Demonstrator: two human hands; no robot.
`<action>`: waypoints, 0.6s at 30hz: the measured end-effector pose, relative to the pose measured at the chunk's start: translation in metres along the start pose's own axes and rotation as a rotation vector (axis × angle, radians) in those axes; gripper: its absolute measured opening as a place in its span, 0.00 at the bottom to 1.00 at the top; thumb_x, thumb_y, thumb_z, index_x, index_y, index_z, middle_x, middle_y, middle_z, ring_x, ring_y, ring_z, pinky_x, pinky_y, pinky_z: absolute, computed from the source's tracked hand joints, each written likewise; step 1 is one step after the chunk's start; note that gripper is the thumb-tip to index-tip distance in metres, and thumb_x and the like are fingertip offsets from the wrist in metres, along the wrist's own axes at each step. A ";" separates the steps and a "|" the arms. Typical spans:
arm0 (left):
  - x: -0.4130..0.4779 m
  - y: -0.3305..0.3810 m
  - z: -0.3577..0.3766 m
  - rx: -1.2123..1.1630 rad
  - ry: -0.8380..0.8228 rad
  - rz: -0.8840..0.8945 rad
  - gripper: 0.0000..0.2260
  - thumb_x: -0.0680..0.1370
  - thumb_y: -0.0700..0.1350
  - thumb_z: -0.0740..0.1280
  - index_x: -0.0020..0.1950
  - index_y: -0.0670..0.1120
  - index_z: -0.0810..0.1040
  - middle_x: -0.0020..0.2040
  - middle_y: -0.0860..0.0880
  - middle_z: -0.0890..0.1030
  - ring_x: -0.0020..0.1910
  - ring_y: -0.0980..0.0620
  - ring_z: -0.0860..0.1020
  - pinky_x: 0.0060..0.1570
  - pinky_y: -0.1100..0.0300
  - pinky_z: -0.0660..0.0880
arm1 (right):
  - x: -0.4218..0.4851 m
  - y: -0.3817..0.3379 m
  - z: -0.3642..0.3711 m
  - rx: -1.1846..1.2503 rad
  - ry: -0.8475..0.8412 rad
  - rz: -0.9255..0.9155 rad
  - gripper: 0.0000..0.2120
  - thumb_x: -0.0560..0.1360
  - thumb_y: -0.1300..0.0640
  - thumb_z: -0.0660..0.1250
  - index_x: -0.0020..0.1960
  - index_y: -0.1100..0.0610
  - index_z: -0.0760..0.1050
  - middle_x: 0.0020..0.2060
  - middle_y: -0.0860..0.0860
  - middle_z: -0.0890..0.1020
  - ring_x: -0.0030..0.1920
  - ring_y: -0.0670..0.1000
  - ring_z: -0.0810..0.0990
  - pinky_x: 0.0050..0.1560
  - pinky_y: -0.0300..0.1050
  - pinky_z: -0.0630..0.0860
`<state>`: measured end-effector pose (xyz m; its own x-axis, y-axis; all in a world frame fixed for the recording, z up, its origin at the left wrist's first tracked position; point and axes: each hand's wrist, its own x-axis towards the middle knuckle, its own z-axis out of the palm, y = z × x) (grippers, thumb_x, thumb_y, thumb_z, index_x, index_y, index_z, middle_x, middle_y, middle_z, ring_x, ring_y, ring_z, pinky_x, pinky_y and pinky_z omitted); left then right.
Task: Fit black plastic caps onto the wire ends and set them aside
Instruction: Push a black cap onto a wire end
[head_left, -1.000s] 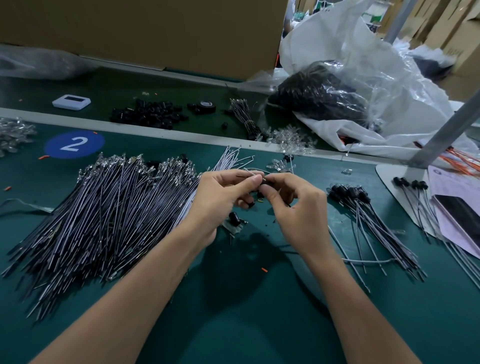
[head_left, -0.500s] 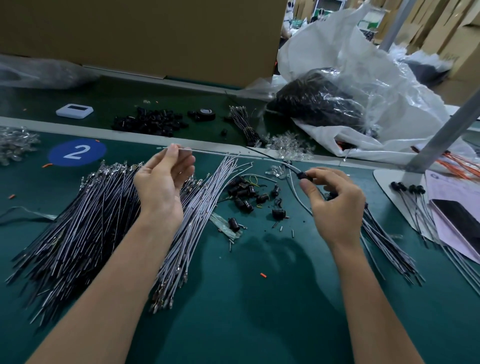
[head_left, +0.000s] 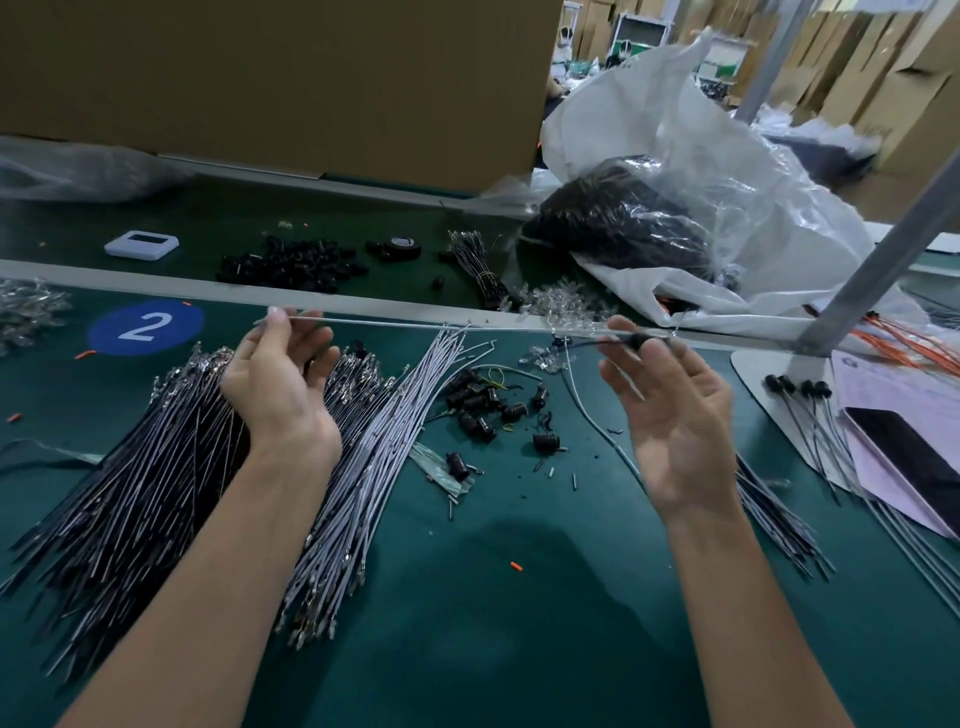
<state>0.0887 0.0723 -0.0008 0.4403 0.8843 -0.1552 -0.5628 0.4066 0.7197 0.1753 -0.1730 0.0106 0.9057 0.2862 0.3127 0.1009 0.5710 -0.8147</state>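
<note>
The hands are now farther apart than half a second ago, and one thin grey wire (head_left: 441, 326) is drawn nearly straight between them instead of sagging in a curve. The left hand (head_left: 280, 379) has moved outward and pinches the bare end of the wire at its fingertips, palm turned up. The right hand (head_left: 675, 415), knuckles-up and curled before, has rolled over so the palm faces the camera. Its lower fingers are spread straight, while the top fingertips pinch the black cap (head_left: 636, 340) seated on the wire's other end. A second before that, both hands were together over the work.

A second grey strand (head_left: 587, 410) drops from just below the right grip and curves down to the green mat (head_left: 519, 623). The loose caps (head_left: 480, 402) lie on the mat below the stretched wire, between the two grips and nearer the right one. The big heap of uncapped wires (head_left: 156, 467) fans out beneath and behind the left grip. The finished capped wires (head_left: 779, 509) lie below the right wrist, to its outer side. A blue "2" sticker (head_left: 144, 329) sits just outside the left grip, and a clear plastic bag (head_left: 727, 208) lies beyond the right one.
</note>
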 end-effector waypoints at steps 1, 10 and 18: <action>-0.001 -0.001 -0.001 -0.021 -0.048 -0.016 0.09 0.82 0.47 0.61 0.46 0.46 0.78 0.40 0.50 0.83 0.38 0.53 0.81 0.39 0.62 0.77 | 0.000 -0.003 0.001 0.115 -0.032 0.020 0.06 0.72 0.56 0.68 0.44 0.54 0.83 0.47 0.54 0.86 0.49 0.52 0.84 0.52 0.45 0.79; -0.013 -0.010 0.006 0.138 -0.354 -0.127 0.12 0.83 0.49 0.60 0.49 0.44 0.80 0.38 0.49 0.84 0.35 0.53 0.80 0.35 0.63 0.77 | -0.006 0.003 0.006 0.544 -0.056 0.260 0.09 0.77 0.53 0.62 0.51 0.56 0.78 0.37 0.47 0.84 0.31 0.41 0.78 0.31 0.31 0.75; -0.042 -0.032 0.012 0.564 -0.907 -0.128 0.16 0.67 0.52 0.74 0.50 0.46 0.84 0.45 0.46 0.86 0.41 0.53 0.82 0.39 0.64 0.79 | -0.019 0.033 0.030 -0.469 -0.137 0.137 0.08 0.76 0.66 0.67 0.53 0.59 0.77 0.37 0.56 0.86 0.31 0.47 0.80 0.33 0.38 0.77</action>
<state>0.0969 0.0199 -0.0086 0.9582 0.2485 0.1415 -0.1741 0.1142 0.9781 0.1492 -0.1362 -0.0074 0.8645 0.4506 0.2228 0.1870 0.1231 -0.9746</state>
